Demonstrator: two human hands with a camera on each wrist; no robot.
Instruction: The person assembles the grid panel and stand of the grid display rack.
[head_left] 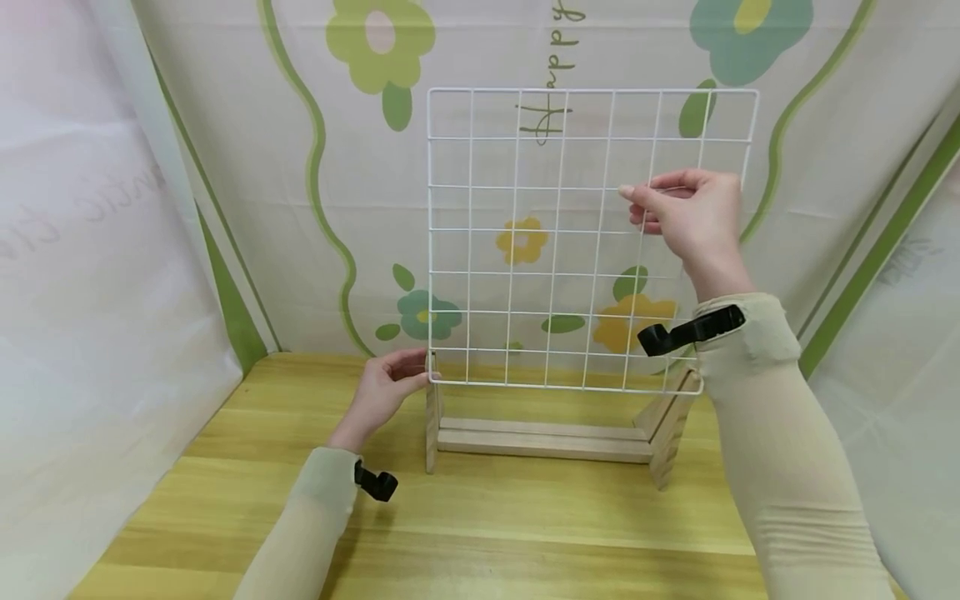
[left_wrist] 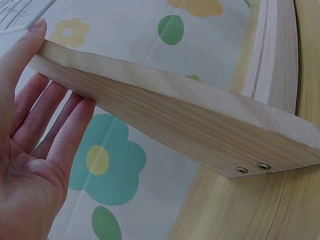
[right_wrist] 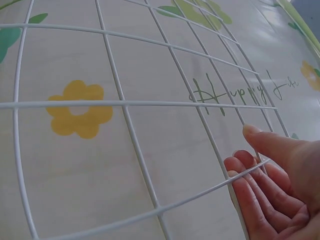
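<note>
White wire grid panel (head_left: 553, 273) raised above the bench (head_left: 525, 533), lower edge near the tops of a wooden stand (head_left: 543, 450) (whether seated there, unclear), right hand (head_left: 697, 208) pinching its wires, left hand (head_left: 378, 392) gripping the stand's left upright (left_wrist: 175, 105) between thumb and fingers, flower-printed cloth (head_left: 487, 50) behind.

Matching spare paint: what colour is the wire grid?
The wire grid is white, clearest in the head view.

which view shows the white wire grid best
The head view: all four corners of the white wire grid show, though the right hand hides part of its right side. The right wrist view shows only a close section; the left wrist view, just a small part at the top left.
</note>
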